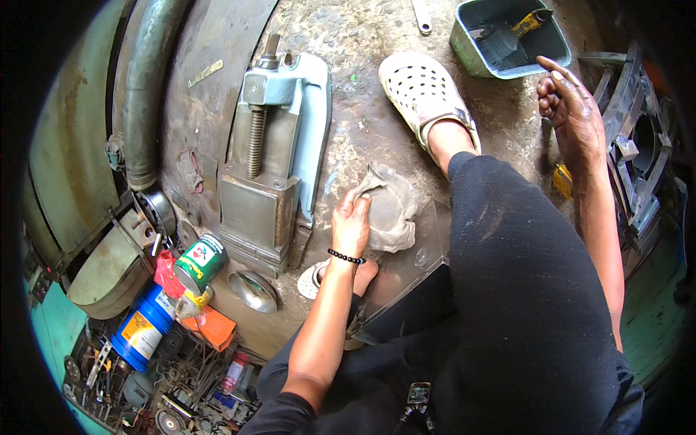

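Note:
A crumpled grey rag (394, 210) is gripped at its left edge by my left hand (351, 226), thumb and fingers closed on the cloth. Its loose part hangs over a flat, glossy panel (424, 243) by my knee. My right hand (576, 112) is raised at the right, beside a square green-grey tub (464, 51); its index finger is stretched out, the others are partly curled, and nothing shows in it. In the tub lies a brush (528, 25) with a yellow handle and dark bristles. Left of the rag stands a heavy grey and light-blue machine slide (259, 196) with a threaded screw.
A wrench (423, 18) lies at the far edge. A metal frame part (638, 152) stands at the right. At the lower left are a green can (201, 264), a blue bucket (143, 330), a shiny metal bowl (254, 291) and several loose tools. My cream clog (428, 87) rests on the stained floor.

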The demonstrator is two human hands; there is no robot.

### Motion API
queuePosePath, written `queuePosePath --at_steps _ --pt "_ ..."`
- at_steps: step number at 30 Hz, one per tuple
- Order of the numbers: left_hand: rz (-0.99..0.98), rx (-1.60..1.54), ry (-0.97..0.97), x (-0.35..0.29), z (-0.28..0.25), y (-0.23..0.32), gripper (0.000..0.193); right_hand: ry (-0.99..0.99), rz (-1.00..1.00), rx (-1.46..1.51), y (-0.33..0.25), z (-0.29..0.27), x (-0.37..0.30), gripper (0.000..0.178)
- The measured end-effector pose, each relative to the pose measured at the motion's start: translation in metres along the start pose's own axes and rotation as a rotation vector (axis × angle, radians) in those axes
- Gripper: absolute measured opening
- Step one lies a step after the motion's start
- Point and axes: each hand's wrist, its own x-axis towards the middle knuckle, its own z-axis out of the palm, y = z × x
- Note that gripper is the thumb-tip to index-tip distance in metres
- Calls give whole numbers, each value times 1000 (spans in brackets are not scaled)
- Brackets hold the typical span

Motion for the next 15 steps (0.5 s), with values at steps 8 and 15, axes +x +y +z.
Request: queuePosePath --at_steps 8,15 --pt "-7 35 34 2 0 14 36 43 -50 -1 -13 -4 40 39" --pt "86 155 45 15 -3 38 40 33 -116 -80 -20 -5 52 38"
